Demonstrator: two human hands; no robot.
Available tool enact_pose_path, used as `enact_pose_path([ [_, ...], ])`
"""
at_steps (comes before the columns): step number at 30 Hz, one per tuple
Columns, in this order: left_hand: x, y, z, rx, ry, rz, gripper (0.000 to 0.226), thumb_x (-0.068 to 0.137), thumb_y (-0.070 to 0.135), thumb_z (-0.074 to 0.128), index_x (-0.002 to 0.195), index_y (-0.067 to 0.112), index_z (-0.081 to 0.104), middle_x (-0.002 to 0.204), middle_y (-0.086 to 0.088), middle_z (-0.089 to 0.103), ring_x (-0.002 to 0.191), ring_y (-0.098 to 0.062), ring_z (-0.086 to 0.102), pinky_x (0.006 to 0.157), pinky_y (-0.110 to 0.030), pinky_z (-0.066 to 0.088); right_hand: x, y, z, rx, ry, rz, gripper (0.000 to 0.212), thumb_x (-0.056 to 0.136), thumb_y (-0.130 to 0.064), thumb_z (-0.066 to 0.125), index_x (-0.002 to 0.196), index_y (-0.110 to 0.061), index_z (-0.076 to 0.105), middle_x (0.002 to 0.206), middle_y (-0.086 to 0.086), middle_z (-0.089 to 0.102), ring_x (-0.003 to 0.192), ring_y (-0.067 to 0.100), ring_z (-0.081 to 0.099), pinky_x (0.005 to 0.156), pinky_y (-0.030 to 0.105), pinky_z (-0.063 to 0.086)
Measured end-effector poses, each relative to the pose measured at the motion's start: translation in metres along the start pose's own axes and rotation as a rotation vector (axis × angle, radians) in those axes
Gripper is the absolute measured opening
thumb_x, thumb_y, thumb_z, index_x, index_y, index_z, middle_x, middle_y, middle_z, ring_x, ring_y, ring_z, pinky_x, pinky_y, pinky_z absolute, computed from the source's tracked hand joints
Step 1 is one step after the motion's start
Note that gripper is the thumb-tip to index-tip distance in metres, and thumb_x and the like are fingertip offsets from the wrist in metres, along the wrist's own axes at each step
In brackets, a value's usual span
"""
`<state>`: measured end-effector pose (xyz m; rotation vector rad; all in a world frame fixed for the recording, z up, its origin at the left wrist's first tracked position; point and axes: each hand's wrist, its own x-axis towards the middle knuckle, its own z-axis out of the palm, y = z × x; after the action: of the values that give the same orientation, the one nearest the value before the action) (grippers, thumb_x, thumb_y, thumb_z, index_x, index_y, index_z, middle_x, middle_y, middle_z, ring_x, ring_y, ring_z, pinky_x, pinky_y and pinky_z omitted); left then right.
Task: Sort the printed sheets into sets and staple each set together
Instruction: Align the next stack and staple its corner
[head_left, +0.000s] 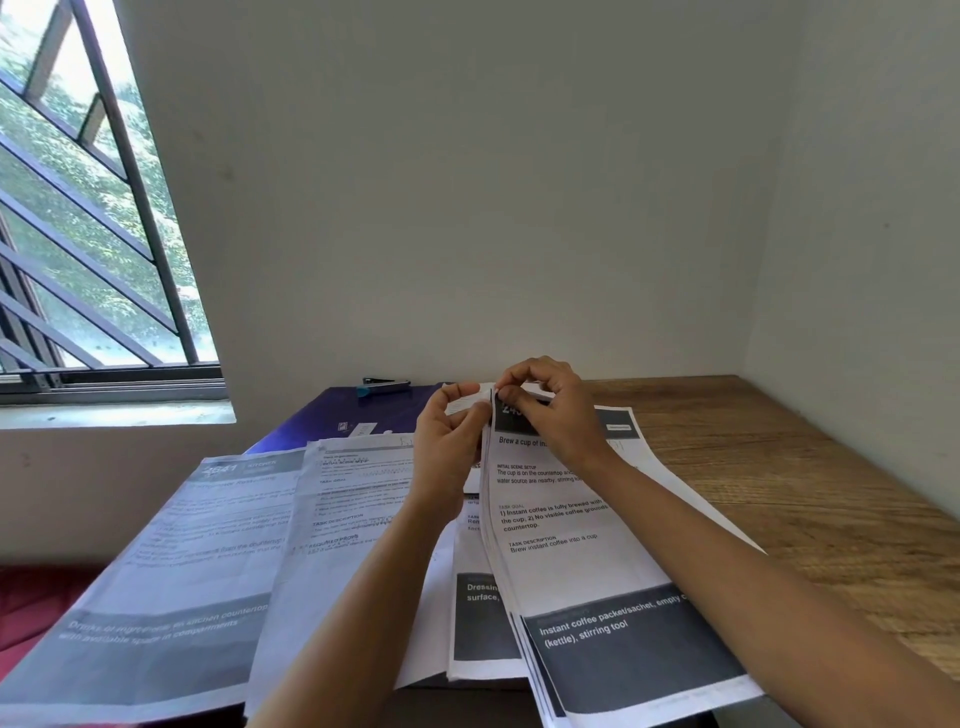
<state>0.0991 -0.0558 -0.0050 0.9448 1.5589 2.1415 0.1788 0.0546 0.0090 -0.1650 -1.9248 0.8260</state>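
A pale wall fills most of the view, with a barred window (78, 208) at the left showing green leaves outside. Below it a wood-grain counter (769, 467) runs into the corner. Printed sheets lie fanned across its left half. At the far left is a page headed "2641 Kitchen" (171, 571), and overlapping its right edge is a text page (343, 519). Nearer the middle is a sheet with a dark band (475, 623), partly covered by the coffee set (571, 545), a stack of several sheets whose top page reads "Brew a cup of instant coffee". A dark purple folder (332, 415) lies under the far ends of the papers.

Both hands meet at the far left corner of the coffee set. The left hand (449, 447) pinches a turned-up white corner between thumb and fingers. The right hand (550, 410) has its fingers curled and nipped on the same corner, just beside the left.

A small stapler (385, 385) with a blue end rests on the folder near the wall, apart from both hands.
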Motion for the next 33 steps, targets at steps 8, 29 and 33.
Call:
enact_pose_path([
  [8, -0.0012, 0.0007, 0.0002, 0.014, -0.002, 0.015, 0.022, 0.094, 0.014, 0.059, 0.115, 0.009, 0.053, 0.083, -0.017, 0.074, 0.074, -0.034, 0.069, 0.064, -0.041, 0.057, 0.0003, 0.0002, -0.0011, 0.015, -0.022, 0.026, 0.006, 0.084, -0.022, 0.071, 0.087, -0.026, 0.072, 0.09, -0.015, 0.067, 0.098, 0.005, 0.053, 0.078, 0.001, 0.031],
  [29, -0.002, 0.0035, 0.0012, 0.03, 0.024, -0.016, 0.021, 0.093, 0.014, 0.06, 0.113, 0.009, 0.054, 0.085, -0.015, 0.074, 0.079, -0.039, 0.07, 0.074, -0.054, 0.056, 0.0003, -0.0014, -0.0012, 0.01, -0.067, 0.007, 0.017, 0.087, -0.022, 0.067, 0.082, -0.037, 0.063, 0.093, -0.02, 0.061, 0.102, 0.007, 0.049, 0.083, 0.019, 0.036],
  [33, -0.0032, 0.0039, 0.0002, 0.019, 0.019, -0.016, 0.019, 0.094, 0.013, 0.059, 0.112, 0.009, 0.055, 0.081, -0.012, 0.074, 0.074, -0.035, 0.068, 0.075, -0.055, 0.054, 0.0003, -0.0014, -0.0014, -0.007, -0.026, 0.008, 0.012, 0.088, -0.017, 0.066, 0.082, -0.028, 0.064, 0.087, -0.021, 0.061, 0.097, 0.006, 0.049, 0.082, 0.023, 0.038],
])
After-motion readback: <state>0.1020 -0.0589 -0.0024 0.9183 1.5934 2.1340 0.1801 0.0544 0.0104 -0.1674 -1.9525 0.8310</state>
